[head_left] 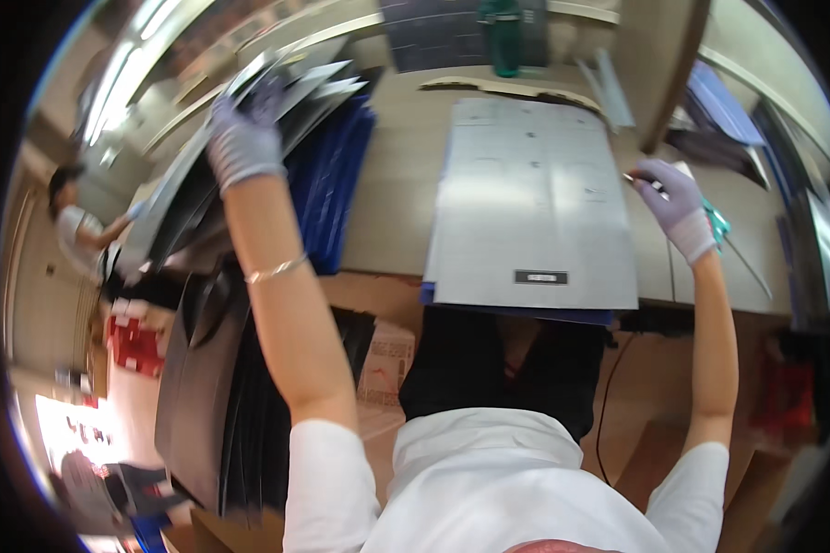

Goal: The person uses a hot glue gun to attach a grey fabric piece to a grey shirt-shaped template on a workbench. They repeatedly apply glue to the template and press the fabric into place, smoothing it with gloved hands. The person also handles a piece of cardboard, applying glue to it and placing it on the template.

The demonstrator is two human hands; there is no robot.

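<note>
Head view | left hand at leaning panels, grip: cannot tell | right hand: grip pinching slim tool

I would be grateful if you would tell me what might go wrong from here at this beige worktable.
1. The silver-grey rectangular panel appears to overhang the beige worktable's front edge, so a bump might shift it.
2. The slanted grey and black sheets at the purple-and-white-gloved left hand might slide.
3. The thin pen-like tool in the similarly gloved right hand points toward the panel and could mark it.
</note>
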